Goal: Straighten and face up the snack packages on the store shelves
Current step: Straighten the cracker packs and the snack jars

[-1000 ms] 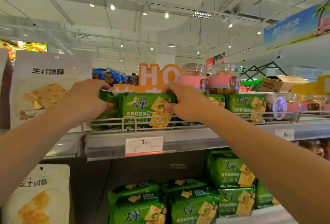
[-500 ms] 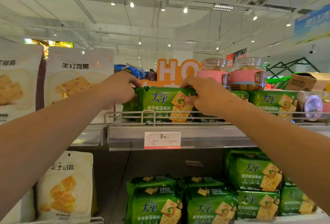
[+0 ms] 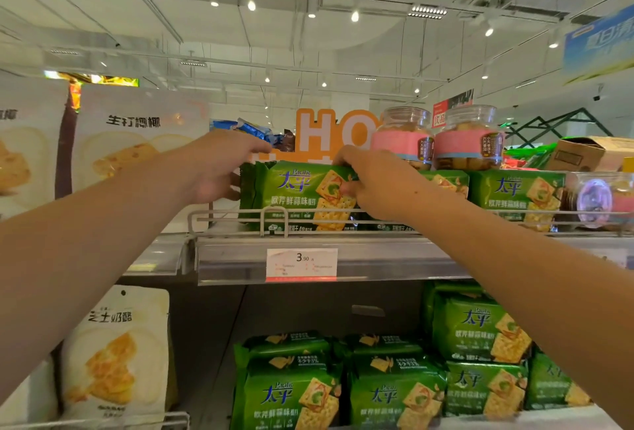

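Green packet [image 3: 302, 194]: light, crinkly, crackers breakable
Left hand [image 3: 216, 168]: fingers clasp its end
Right hand [image 3: 374, 182]: fingers pinch its top edge

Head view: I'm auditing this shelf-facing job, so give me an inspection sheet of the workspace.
Surface: top shelf with wire front rail, price tag on its edge.
Job's things: green cracker pack upright, label forward; more green packs below.
Clutter: two pink-banded jars on top of the packs; cardboard box.
Hands: left hand and right hand grip the pack's ends.
Cables: nothing seen.
Surroundings: white snack bags, ceiling lights.
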Motion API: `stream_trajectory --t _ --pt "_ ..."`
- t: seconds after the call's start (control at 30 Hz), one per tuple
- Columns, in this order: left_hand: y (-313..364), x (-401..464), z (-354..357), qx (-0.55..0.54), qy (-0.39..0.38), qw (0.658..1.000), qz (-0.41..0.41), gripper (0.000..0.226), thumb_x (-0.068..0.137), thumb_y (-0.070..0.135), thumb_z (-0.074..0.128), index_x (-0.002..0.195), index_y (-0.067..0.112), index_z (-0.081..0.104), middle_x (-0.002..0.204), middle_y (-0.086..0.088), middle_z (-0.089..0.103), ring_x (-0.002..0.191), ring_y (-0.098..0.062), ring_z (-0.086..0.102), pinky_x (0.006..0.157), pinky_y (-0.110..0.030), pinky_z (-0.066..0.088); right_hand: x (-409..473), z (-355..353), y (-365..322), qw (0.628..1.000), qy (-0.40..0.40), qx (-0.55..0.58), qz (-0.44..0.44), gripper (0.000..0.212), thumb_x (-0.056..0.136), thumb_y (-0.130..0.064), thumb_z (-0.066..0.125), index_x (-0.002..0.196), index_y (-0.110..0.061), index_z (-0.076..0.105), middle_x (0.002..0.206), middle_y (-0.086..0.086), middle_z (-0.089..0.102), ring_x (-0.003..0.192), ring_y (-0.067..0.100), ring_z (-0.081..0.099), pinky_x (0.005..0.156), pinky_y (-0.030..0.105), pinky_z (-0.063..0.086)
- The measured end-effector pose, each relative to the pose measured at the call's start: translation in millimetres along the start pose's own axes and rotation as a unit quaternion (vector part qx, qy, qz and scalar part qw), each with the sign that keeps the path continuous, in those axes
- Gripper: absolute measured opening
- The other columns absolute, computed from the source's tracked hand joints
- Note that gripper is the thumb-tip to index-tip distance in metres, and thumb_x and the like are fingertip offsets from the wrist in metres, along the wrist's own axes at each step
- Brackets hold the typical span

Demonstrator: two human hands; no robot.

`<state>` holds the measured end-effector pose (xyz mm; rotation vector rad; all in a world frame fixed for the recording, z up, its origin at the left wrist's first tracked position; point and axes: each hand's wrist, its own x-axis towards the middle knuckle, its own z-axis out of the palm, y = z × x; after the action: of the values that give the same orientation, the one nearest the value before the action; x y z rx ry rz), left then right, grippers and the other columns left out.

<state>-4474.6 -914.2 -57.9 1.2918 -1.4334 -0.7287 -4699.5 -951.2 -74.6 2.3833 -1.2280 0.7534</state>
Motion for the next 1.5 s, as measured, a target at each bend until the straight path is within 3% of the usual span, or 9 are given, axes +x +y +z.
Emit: stream_trajectory --t 0.07,0.17,0.3,0.63,0.8,1.07,1.13,1.3,1.5 --pt "-3 -1 4 0.056 -0.041 0.998 0.012 0.05 0.074 0.067 0.064 0.11 0.031 0.062 0.105 -0.002 0.066 0.094 -0.02 0.062 0.082 -0.04 0.05 1 4 -2 1.0 0.007 -0.016 0.002 0.034 0.095 -0.021 0.06 0.126 -0.023 0.047 0.104 0.001 0.064 0.084 0.017 0.061 0.073 0.036 0.056" --pt "-8 -3 14 0.183 -0.079 0.978 0.059 0.059 0.045 0.064 0.076 0.098 0.047 0.055 0.104 0.011 0.062 0.096 -0.012 0.061 0.084 -0.034 0.048 1 7 0 1.0 0.013 -0.017 0.002 0.033 0.094 -0.019 0.061 0.124 -0.022 0.048 0.103 0.001 0.062 0.086 0.016 0.06 0.076 0.036 0.055" --pt "-14 6 18 0.175 -0.052 0.978 0.097 0.051 0.046 0.048 0.082 0.09 0.048 0.055 0.1 0.015 0.061 0.089 -0.007 0.059 0.067 -0.023 0.043 -3 10 4 1.0 0.024 0.006 0.001 0.034 0.096 -0.022 0.058 0.128 -0.02 0.049 0.11 0.003 0.061 0.094 0.018 0.058 0.082 0.036 0.052" --pt "-17 19 8 0.067 -0.121 0.987 0.087 0.043 0.056 0.02 0.085 0.09 0.043 0.071 0.101 0.0 0.073 0.086 -0.02 0.073 0.078 -0.038 0.056 -14 1 7 1.0 0.009 0.024 0.014 0.054 0.095 -0.045 0.055 0.143 -0.029 0.038 0.131 -0.003 0.057 0.121 0.023 0.05 0.108 0.046 0.033" --pt "-14 17 21 0.114 -0.121 0.978 0.128 0.049 0.056 0.031 0.082 0.097 0.043 0.059 0.099 0.009 0.065 0.068 0.004 0.067 0.052 -0.009 0.048 -15 4 11 0.999 0.027 0.022 0.015 0.049 0.095 -0.038 0.056 0.14 -0.026 0.041 0.13 -0.002 0.056 0.12 0.024 0.049 0.107 0.044 0.033" --pt "-23 20 21 0.116 -0.066 0.986 0.098 0.129 0.03 0.048 0.087 0.146 0.029 0.033 0.131 0.0 0.053 0.111 -0.024 0.058 0.095 -0.042 0.05 -14 9 14 0.998 0.056 0.02 0.019 0.047 0.094 -0.042 0.056 0.138 -0.028 0.044 0.124 -0.004 0.059 0.114 0.021 0.052 0.098 0.041 0.034" --pt "-23 19 20 0.128 -0.065 0.986 0.081 0.137 0.02 0.059 0.089 0.142 0.027 0.036 0.131 -0.005 0.055 0.11 -0.024 0.059 0.091 -0.039 0.05 -14 10 15 0.999 0.051 0.011 0.015 0.048 0.094 -0.044 0.055 0.138 -0.028 0.043 0.124 -0.005 0.06 0.113 0.02 0.053 0.097 0.041 0.036" --pt "-21 12 20 0.137 -0.09 0.982 0.098 0.088 0.025 0.066 0.086 0.102 0.041 0.051 0.119 -0.001 0.058 0.097 -0.014 0.062 0.07 -0.024 0.049 -10 9 19 0.999 0.033 0.011 0.022 0.047 0.093 -0.044 0.055 0.137 -0.032 0.042 0.128 -0.006 0.058 0.116 0.023 0.051 0.1 0.044 0.034" --pt "-26 16 26 0.206 -0.034 0.967 0.146 0.102 0.038 0.064 0.076 0.129 0.032 0.042 0.123 0.004 0.054 0.095 -0.007 0.057 0.073 -0.019 0.044 -15 13 16 0.998 0.044 0.02 0.029 0.046 0.095 -0.039 0.054 0.138 -0.027 0.043 0.129 -0.001 0.057 0.119 0.024 0.049 0.103 0.044 0.033"
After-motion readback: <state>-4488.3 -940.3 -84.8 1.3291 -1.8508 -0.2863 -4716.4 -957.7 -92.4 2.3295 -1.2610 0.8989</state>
